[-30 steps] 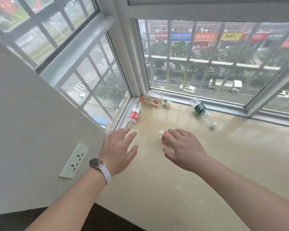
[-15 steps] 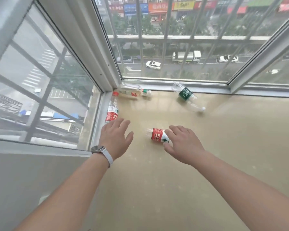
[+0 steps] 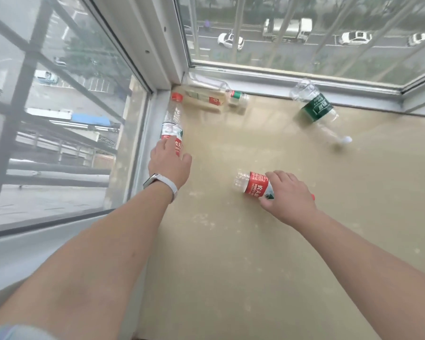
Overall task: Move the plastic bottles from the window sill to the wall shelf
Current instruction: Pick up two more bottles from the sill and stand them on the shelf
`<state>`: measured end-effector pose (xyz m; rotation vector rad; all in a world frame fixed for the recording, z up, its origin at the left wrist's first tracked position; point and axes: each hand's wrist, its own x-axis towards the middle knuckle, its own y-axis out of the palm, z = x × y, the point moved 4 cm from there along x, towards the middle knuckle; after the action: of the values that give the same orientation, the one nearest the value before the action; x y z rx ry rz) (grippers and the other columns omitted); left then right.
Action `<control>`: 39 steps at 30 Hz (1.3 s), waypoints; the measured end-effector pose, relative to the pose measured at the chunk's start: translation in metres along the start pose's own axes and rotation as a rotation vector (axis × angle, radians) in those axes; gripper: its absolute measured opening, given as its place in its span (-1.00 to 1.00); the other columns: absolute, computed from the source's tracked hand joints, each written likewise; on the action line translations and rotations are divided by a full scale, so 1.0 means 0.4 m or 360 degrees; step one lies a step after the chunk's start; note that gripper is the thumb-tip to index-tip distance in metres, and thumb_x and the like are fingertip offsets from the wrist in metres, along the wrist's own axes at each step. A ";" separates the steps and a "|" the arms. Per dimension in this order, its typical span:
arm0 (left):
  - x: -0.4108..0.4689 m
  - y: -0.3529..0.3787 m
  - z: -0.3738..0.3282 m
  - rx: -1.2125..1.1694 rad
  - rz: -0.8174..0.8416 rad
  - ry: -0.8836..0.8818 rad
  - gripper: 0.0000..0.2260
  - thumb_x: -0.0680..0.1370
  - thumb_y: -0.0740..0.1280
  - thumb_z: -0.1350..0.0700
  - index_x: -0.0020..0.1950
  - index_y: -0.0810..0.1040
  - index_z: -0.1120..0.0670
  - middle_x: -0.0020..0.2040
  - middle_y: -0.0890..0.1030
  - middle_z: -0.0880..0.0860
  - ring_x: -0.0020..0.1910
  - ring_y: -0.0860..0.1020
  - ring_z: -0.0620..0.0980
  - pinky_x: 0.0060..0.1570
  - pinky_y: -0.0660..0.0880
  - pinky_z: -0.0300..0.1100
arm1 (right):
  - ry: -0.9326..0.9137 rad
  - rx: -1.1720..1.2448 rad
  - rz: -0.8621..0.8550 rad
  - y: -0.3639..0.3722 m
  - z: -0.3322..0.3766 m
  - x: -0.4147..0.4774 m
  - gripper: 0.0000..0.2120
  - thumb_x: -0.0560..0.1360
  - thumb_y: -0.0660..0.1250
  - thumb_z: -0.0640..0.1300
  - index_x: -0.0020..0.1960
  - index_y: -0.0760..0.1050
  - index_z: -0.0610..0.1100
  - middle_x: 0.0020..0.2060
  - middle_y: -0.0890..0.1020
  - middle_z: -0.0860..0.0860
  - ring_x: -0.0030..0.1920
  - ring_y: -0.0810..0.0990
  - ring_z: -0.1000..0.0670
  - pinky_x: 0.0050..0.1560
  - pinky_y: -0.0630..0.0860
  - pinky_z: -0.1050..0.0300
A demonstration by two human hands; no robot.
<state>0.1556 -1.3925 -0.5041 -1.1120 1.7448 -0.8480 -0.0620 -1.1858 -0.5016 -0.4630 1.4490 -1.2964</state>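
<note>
Several empty plastic bottles lie on the beige window sill [image 3: 255,253]. My left hand [image 3: 169,164] wraps over the near end of a red-labelled bottle [image 3: 171,123] lying along the left window frame, fingers on one side and thumb on the other. My right hand [image 3: 290,195] grips a second red-labelled bottle [image 3: 253,185] in the middle of the sill, its red cap peeking out behind the hand. A clear bottle [image 3: 206,94] lies in the far corner. A green-labelled bottle [image 3: 317,109] lies at the back right. The wall shelf is out of view.
Window glass and white frames [image 3: 157,57] close the sill on the left and far sides. The sill's near edge drops off at the bottom left, below my left forearm. A street with cars shows outside.
The view has moved closer and tilted down. My left hand reached forward onto the bottle by the left frame. My right hand closed round the middle bottle it was touching.
</note>
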 end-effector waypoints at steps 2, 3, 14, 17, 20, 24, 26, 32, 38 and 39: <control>0.034 0.010 0.011 -0.0122 -0.0009 -0.0150 -0.46 0.51 0.28 -0.05 0.47 0.31 0.04 0.40 0.36 0.09 0.29 0.39 0.15 0.23 0.40 0.06 | 0.0005 -0.0013 0.0028 0.020 -0.001 0.017 -0.41 0.42 0.35 0.14 0.39 0.36 -0.04 0.30 0.47 0.01 0.29 0.40 -0.08 0.16 0.38 -0.01; 0.051 0.013 0.016 -0.0203 -0.0022 -0.0234 -0.44 0.50 0.29 -0.05 0.48 0.28 0.03 0.40 0.35 0.09 0.27 0.40 0.17 0.22 0.41 0.08 | 0.0003 -0.0023 0.0044 0.029 -0.003 0.026 -0.40 0.42 0.35 0.14 0.39 0.35 -0.04 0.31 0.46 0.01 0.30 0.40 -0.08 0.17 0.38 -0.01; 0.104 0.078 0.044 -0.0473 0.0123 -0.0576 -0.38 0.30 0.38 -0.08 0.35 0.34 -0.09 0.06 0.56 0.04 -0.08 0.59 0.10 0.00 0.57 0.05 | 0.0051 -0.0020 0.0129 0.089 -0.008 0.064 -0.45 0.41 0.35 0.11 0.35 0.33 0.00 0.21 0.50 0.01 0.21 0.44 -0.08 0.17 0.33 -0.02; 0.092 0.073 0.029 -0.0450 0.0132 -0.0585 -0.43 0.35 0.42 -0.03 0.33 0.37 -0.02 0.08 0.55 0.05 -0.09 0.57 0.08 -0.05 0.52 -0.04 | 0.0059 -0.0014 0.0159 0.090 -0.010 0.064 -0.44 0.41 0.35 0.11 0.35 0.33 -0.02 0.19 0.50 -0.01 0.20 0.45 -0.10 0.17 0.34 -0.02; 0.073 0.071 0.017 -0.0549 0.0151 -0.0599 -0.52 0.36 0.44 0.04 0.25 0.40 0.00 0.04 0.56 0.03 -0.11 0.57 0.04 -0.13 0.49 -0.10 | 0.0084 0.0046 0.0174 0.086 -0.011 0.060 -0.45 0.41 0.34 0.12 0.34 0.34 -0.02 0.16 0.51 -0.02 0.18 0.46 -0.11 0.15 0.34 -0.02; 0.030 0.059 -0.003 -0.0700 0.0159 -0.0531 -0.59 0.39 0.44 0.10 0.15 0.37 -0.10 -0.07 0.55 -0.08 -0.17 0.57 -0.10 -0.27 0.44 -0.22 | 0.0136 0.0145 0.0155 0.069 -0.018 0.036 -0.45 0.41 0.36 0.12 0.33 0.35 -0.05 0.13 0.52 -0.03 0.14 0.47 -0.12 0.12 0.38 -0.02; 0.004 0.049 -0.015 -0.0758 0.0151 -0.0488 -0.60 0.40 0.45 0.10 0.10 0.34 -0.14 -0.09 0.57 -0.11 -0.18 0.58 -0.13 -0.27 0.48 -0.23 | 0.0162 0.0190 0.0137 0.057 -0.023 0.022 -0.45 0.40 0.36 0.11 0.33 0.36 -0.05 0.12 0.52 -0.04 0.14 0.48 -0.13 0.11 0.41 -0.03; -0.092 0.039 -0.058 -0.1014 0.0220 -0.0442 -0.40 0.35 0.50 0.13 0.34 0.38 -0.06 -0.04 0.62 -0.13 -0.09 0.65 -0.09 -0.03 0.60 -0.10 | 0.0283 0.0517 0.0016 -0.002 -0.032 -0.036 -0.48 0.38 0.38 0.15 0.27 0.38 0.00 0.04 0.51 0.02 0.06 0.48 -0.08 -0.02 0.45 0.00; -0.230 -0.022 -0.125 -0.1126 0.0255 -0.0316 -0.39 0.39 0.49 0.18 0.39 0.37 -0.04 -0.01 0.59 -0.17 -0.09 0.63 -0.13 -0.16 0.52 -0.27 | 0.0347 0.0818 -0.0109 -0.088 -0.037 -0.137 -0.61 0.36 0.40 0.14 0.12 0.41 0.07 -0.06 0.52 0.09 -0.04 0.51 -0.01 -0.14 0.47 0.03; -0.254 -0.035 -0.136 -0.1141 0.0263 -0.0295 -0.41 0.39 0.49 0.19 0.37 0.38 -0.05 -0.01 0.59 -0.18 -0.10 0.62 -0.15 -0.17 0.50 -0.30 | 0.0358 0.0868 -0.0124 -0.102 -0.039 -0.157 -0.63 0.35 0.40 0.13 0.10 0.41 0.09 -0.07 0.53 0.10 -0.06 0.52 0.00 -0.18 0.46 0.05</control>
<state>0.1325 -1.2989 -0.4395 -1.4120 1.9969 0.0115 -0.0688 -1.1399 -0.4407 -0.0095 1.1920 -1.7747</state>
